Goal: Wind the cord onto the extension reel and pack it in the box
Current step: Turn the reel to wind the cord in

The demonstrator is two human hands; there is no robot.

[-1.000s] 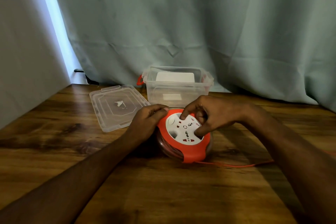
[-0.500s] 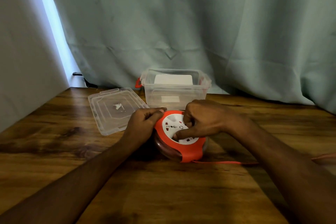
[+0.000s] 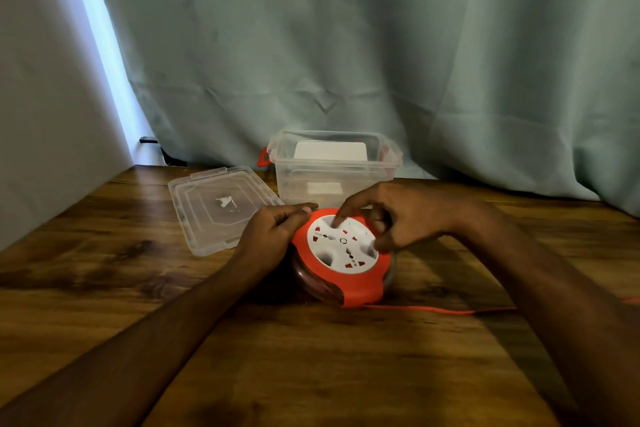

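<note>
An orange extension reel (image 3: 346, 284) with a white socket face lies tilted on the wooden table (image 3: 311, 357). My left hand (image 3: 273, 236) grips its left rim, thumb along the top edge. My right hand (image 3: 391, 218) sits over the white face, with the index fingertip in a dimple at its upper left and the thumb in one at its right. An orange cord (image 3: 433, 309) runs from under the reel to the right, passing behind my right forearm. Behind the reel stands the clear plastic box (image 3: 332, 163) without its lid, orange latches on its ends.
The box's clear lid (image 3: 221, 208) lies flat on the table, left of the box. A grey-green curtain (image 3: 381, 62) hangs close behind the table. A pale wall (image 3: 45, 114) borders the left side.
My right hand has turned on the white face, with the index finger swinging from the lower part up to the upper left. My left hand keeps its hold on the rim.
</note>
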